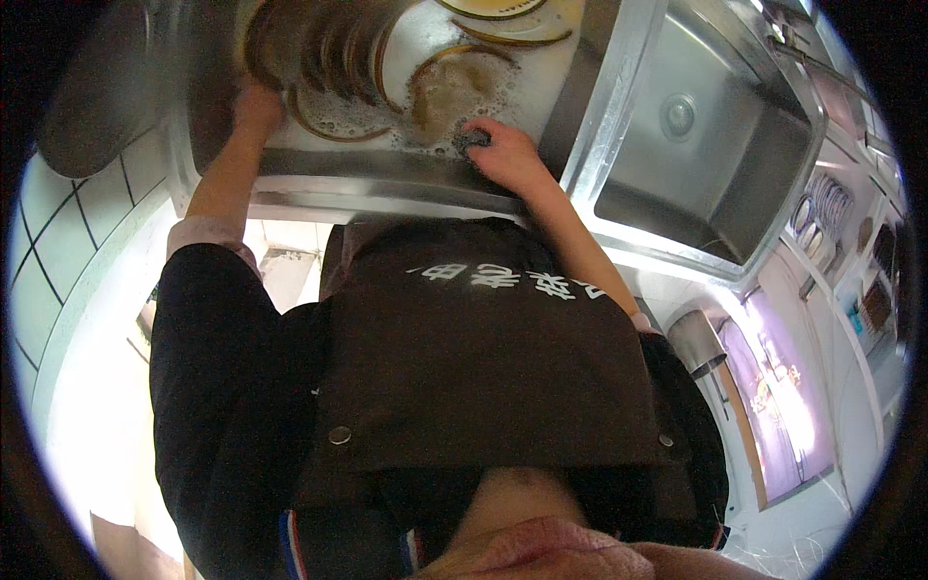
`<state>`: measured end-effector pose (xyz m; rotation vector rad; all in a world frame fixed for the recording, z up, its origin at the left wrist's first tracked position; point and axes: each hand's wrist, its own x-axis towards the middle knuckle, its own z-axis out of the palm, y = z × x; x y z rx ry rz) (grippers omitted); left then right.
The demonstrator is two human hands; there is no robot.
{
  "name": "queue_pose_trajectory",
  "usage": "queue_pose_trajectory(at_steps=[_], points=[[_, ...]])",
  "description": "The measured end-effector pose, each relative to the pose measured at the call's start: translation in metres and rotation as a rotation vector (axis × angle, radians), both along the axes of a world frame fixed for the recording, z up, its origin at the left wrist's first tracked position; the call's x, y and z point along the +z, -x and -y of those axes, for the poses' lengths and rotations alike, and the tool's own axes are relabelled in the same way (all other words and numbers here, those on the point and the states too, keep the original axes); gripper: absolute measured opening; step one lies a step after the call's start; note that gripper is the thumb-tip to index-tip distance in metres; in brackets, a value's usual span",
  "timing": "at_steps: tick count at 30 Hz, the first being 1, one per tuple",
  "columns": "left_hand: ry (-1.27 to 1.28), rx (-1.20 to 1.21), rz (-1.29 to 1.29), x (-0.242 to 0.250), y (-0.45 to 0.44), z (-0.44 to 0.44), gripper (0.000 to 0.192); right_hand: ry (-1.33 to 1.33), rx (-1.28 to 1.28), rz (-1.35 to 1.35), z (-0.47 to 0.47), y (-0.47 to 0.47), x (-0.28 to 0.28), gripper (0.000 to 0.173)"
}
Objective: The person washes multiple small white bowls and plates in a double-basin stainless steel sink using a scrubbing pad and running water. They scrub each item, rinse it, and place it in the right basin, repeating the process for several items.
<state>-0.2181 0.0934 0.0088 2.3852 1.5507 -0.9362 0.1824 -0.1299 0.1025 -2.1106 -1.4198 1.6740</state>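
Note:
Soapy water fills the left sink basin (565,123), where several plates (341,58) lean together in an overlapping row. My left hand (257,109) is at the left end of the row, against a plate's edge; its fingers are blurred and partly hidden, so its hold is unclear. A dark scouring pad (473,138) is pinched in my right hand (507,154), just above the suds near the basin's front wall. Beyond it a round dish (457,90) lies under foamy water. At the top edge, a yellowish dish (493,6) is partly in view.
To the right is a second steel sink basin (652,174) with a drain (678,116). Metal rims edge both basins. Stacked dishes (830,206) stand on a shelf at the far right. A metal pot (696,341) is lower right, and white tiles (58,239) cover the left side.

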Motion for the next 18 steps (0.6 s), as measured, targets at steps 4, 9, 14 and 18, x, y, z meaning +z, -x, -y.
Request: queue_pose_trajectory(at_steps=[4, 9, 14, 18], points=[[0.221, -0.07, -0.254, -0.031, 0.006, -0.008, 0.035, 0.008, 0.022, 0.03, -0.002, 0.0, 0.003, 0.049], [0.144, -0.242, -0.043, -0.026, 0.021, -0.013, 0.045, 0.044, -0.074, -0.08, -0.006, -0.001, 0.011, 0.046], [0.406, -0.267, -0.055, 0.003, 0.018, -0.03, 0.05, 0.0, -0.028, -0.045, -0.009, 0.002, 0.013, 0.045], [0.587, -0.36, -0.432, 0.012, 0.016, -0.048, 0.039, 0.024, -0.019, -0.054, -0.007, -0.001, 0.012, 0.045]])
